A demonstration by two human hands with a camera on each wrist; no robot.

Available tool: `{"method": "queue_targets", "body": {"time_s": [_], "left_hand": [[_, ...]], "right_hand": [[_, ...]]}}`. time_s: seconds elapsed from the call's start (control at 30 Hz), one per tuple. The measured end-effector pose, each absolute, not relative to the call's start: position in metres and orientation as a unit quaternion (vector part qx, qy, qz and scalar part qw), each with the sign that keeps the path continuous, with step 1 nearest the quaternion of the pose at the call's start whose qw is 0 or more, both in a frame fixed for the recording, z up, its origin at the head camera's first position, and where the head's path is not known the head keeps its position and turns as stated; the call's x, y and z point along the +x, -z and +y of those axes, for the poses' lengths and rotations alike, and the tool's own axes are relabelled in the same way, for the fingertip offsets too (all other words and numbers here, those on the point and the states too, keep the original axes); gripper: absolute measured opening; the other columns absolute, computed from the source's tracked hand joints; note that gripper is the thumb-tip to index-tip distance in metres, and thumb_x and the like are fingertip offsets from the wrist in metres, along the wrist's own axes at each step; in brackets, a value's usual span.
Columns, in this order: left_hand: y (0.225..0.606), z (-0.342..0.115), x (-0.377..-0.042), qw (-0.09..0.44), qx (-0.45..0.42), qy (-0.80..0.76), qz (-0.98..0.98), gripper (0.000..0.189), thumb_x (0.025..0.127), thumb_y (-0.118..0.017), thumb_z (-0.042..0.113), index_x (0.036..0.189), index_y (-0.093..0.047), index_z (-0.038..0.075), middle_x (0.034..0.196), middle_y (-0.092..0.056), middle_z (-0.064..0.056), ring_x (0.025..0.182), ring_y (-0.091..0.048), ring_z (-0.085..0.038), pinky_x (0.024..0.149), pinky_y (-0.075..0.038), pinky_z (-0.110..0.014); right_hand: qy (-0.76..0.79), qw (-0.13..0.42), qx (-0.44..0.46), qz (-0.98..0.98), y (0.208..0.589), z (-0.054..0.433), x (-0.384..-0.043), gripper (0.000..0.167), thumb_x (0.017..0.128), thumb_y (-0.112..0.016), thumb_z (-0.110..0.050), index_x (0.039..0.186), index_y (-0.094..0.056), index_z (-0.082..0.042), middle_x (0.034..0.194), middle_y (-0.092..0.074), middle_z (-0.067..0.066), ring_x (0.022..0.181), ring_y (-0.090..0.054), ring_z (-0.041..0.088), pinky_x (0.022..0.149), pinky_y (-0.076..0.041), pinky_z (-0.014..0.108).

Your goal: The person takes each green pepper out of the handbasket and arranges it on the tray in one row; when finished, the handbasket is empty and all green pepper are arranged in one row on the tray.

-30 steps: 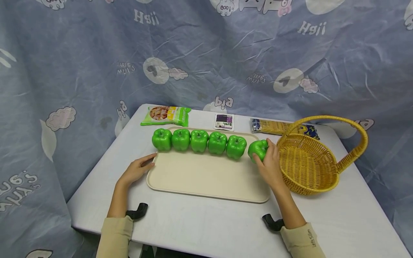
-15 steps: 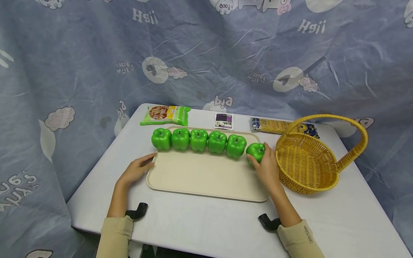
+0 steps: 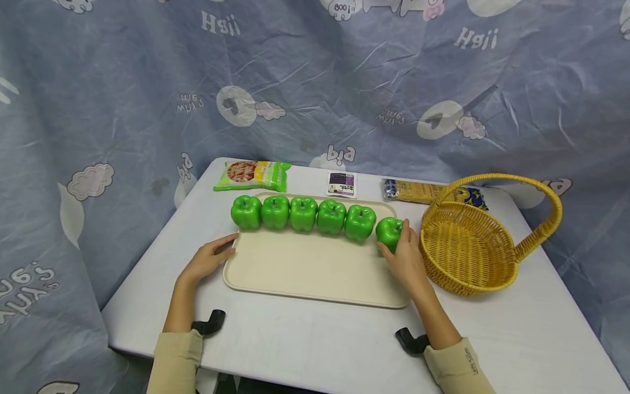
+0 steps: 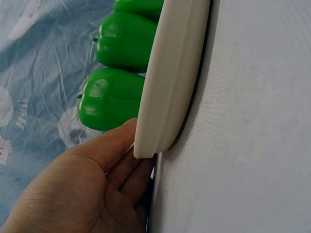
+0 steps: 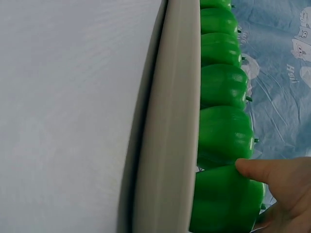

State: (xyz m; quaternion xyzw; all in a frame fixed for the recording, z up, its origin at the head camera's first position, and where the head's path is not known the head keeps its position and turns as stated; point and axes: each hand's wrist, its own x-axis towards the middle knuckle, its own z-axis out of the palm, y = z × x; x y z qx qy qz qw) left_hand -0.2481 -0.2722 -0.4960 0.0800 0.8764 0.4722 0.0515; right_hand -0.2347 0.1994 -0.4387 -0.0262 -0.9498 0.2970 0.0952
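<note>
Several glossy green bell peppers [image 3: 303, 214] stand side by side along the far edge of a cream rectangular tray [image 3: 315, 268]. My right hand [image 3: 407, 260] grips the bell pepper [image 3: 389, 233] at the row's right end, thumb on its near side and fingers on its right. The right wrist view shows the thumb against that pepper, beside its neighbour [image 5: 224, 133]. At the tray's left rim, my left hand [image 3: 204, 262] holds the edge. In the left wrist view its thumb meets the rim [image 4: 160, 97] while the other fingers reach in below, partly hidden.
A yellow wicker basket [image 3: 492, 282] with a tall handle stands just right of my right hand. Along the back of the white table [image 3: 305, 345] lie a green food bag [image 3: 256, 176], a small labelled packet [image 3: 342, 185] and a long yellow-and-blue packet [image 3: 418, 192].
My right hand has moved slightly left with its bell pepper, bringing it nearer the row. The tray's right end has shifted a little left. My left hand has stayed in place.
</note>
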Motion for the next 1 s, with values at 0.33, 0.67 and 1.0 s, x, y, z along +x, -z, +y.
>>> {"method": "queue_targets", "body": {"time_s": [0.33,0.67,1.0], "left_hand": [[0.496,-0.273,-0.249,0.051,0.079,-0.474,0.875,0.052,0.092,-0.056,0.037,0.138,-0.045,0.015,0.142,-0.039,-0.012,0.132,-0.029,-0.034,0.106,-0.024,-0.050],[0.498,-0.272,-0.245,0.055,0.076,-0.481,0.872,0.050,0.093,-0.056,0.033,0.138,-0.045,0.015,0.142,-0.038,-0.012,0.133,-0.028,-0.034,0.106,-0.023,-0.051],[0.499,-0.273,-0.247,0.049,0.082,-0.483,0.871,0.051,0.092,-0.057,0.034,0.138,-0.046,0.015,0.142,-0.039,-0.012,0.132,-0.029,-0.033,0.106,-0.024,-0.050]], "right_hand": [[-0.310,0.098,-0.029,-0.945,0.438,0.202,-0.247,0.089,0.089,-0.064,-0.027,0.145,-0.003,0.006,0.138,-0.024,0.036,0.124,-0.031,0.049,0.099,-0.030,0.058],[-0.306,0.103,-0.031,-0.946,0.442,0.204,-0.254,0.089,0.087,-0.065,-0.029,0.145,-0.006,0.005,0.137,-0.027,0.034,0.125,-0.030,0.047,0.101,-0.030,0.057],[-0.307,0.110,-0.039,-0.944,0.440,0.206,-0.255,0.089,0.085,-0.068,-0.031,0.145,-0.012,0.004,0.137,-0.029,0.034,0.123,-0.033,0.048,0.099,-0.031,0.058]]}}
